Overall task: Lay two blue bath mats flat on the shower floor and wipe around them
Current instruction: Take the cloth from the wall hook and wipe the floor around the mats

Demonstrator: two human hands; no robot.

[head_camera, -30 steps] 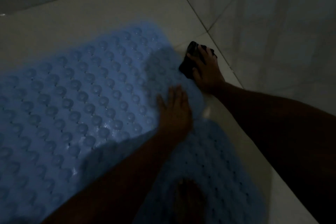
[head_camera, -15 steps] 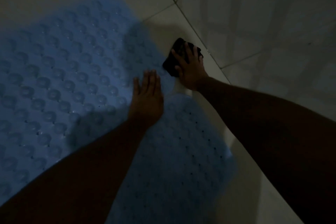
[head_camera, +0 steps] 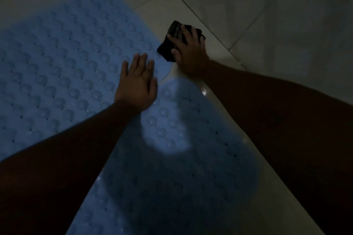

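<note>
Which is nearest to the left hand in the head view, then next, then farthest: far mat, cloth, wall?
1. Far mat: directly under the left hand, touching it.
2. Cloth: just right of it, under the right hand.
3. Wall: farthest right, beyond the cloth.

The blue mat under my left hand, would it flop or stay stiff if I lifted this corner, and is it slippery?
Probably floppy: the blue mat lies thin and flat against the floor under the left hand. Likely slick to grip, since its raised bumps glint as if wet.
</note>
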